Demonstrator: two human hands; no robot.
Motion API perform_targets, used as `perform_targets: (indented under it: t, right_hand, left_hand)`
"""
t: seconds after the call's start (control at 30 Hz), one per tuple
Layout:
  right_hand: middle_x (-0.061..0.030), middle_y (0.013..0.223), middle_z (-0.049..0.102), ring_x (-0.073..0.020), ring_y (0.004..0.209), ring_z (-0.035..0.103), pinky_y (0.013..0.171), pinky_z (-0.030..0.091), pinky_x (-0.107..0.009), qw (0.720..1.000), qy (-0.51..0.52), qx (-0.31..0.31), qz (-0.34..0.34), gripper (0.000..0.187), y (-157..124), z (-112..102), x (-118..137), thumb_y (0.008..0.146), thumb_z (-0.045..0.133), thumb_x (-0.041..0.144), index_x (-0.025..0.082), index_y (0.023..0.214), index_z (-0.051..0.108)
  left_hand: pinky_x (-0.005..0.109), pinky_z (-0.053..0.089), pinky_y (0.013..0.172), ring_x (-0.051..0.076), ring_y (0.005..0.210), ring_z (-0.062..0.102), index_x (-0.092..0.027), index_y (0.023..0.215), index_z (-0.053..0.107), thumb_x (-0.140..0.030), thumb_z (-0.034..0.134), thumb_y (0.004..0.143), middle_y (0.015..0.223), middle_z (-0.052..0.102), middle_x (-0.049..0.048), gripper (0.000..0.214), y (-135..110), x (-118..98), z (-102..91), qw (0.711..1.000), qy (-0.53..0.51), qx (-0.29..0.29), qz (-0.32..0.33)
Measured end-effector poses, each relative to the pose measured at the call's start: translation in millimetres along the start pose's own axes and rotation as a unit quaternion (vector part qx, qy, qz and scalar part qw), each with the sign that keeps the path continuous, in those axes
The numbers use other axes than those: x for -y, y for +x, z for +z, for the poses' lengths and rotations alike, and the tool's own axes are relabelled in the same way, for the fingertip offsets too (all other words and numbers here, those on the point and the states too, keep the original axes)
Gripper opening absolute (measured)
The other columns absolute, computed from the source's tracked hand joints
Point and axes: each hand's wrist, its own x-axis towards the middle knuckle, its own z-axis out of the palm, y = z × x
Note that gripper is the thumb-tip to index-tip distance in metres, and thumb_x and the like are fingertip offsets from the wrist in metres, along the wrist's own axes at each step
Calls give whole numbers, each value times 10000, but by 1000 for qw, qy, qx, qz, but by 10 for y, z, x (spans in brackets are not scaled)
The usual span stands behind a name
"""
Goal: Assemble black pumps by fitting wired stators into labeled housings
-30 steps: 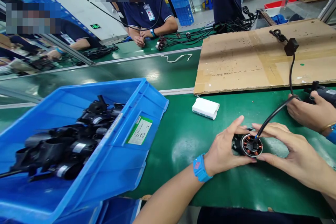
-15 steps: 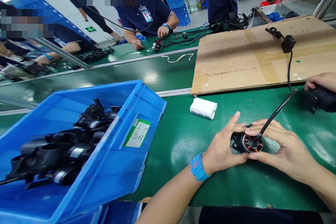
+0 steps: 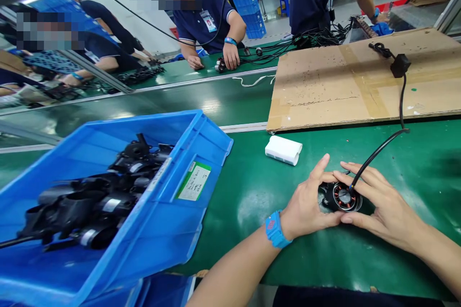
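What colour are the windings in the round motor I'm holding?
Copper-orange windings in the black round motor, head view.

A big blue bin (image 3: 158,235) fills the lower left of the frame, tilted, heaped with black parts (image 3: 93,196) and bearing a green-and-white label (image 3: 193,181). A white block (image 3: 284,149) lies on the green worktop (image 3: 245,192) at centre, just below a cardboard sheet (image 3: 324,81). At top centre, a person in a dark blue shirt (image 3: 205,19) leans on the far side, near tangled black cables (image 3: 313,36).

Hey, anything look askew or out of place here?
The blue bin looks tilted, its black parts heaped in a jumble. A loose white strip lies alone on the belt. The held motor looks intact.
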Motion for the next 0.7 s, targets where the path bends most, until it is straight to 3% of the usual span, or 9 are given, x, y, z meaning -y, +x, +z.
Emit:
perform_targets:
  t: [0.13,0.23,0.33,0.5,0.6,0.7]
  right_hand:
    - [-151,1455,543,-326,1328,528,1048,520,-524,999,1,-32,-13,672,-13,18,22,945,695,474,252,1528,446]
    - [-140,1349,625,-307,1269,586,1042,542,-479,994,6,-87,-63,647,-5,-36,95,894,784,388,241,1466,519]
    - [-149,1295,663,-338,1276,587,1061,535,-514,985,8,-125,-117,639,34,-85,139,870,811,330,214,1443,551]
    - [-118,1185,712,-308,1180,637,986,584,-488,994,-12,-92,-65,319,92,20,54,927,738,353,221,1214,695]
    - [-136,1189,703,-311,1156,633,951,590,-476,995,-10,-82,-48,348,58,78,64,919,734,429,201,1181,710]
    - [-104,1110,737,-275,1029,691,890,599,-423,993,32,-110,21,390,66,-49,-25,939,647,573,226,1080,753]
  left_hand:
    - [460,521,1086,298,1235,659,-282,1621,56,-513,816,785,1300,684,118,1153,-3,-4,4,1000,2,-3,24]
    - [474,515,1097,299,1283,630,-318,1612,81,-463,782,840,1300,685,108,1053,-16,-65,-1,995,18,-27,89]
    - [487,510,1103,293,1304,613,-378,1594,75,-365,810,827,1299,684,70,1062,-20,-124,-40,987,36,-59,147]
    - [510,479,1113,302,1279,597,-317,1591,148,-226,748,804,1383,600,104,993,19,-54,0,993,107,30,32]
    - [556,460,1096,332,1286,538,-263,1539,222,-211,746,731,1399,520,141,965,41,-31,130,992,123,1,-9]
    - [514,482,1044,299,1203,566,-219,1401,311,-262,742,762,1297,531,135,772,103,-104,117,990,95,-13,-98]
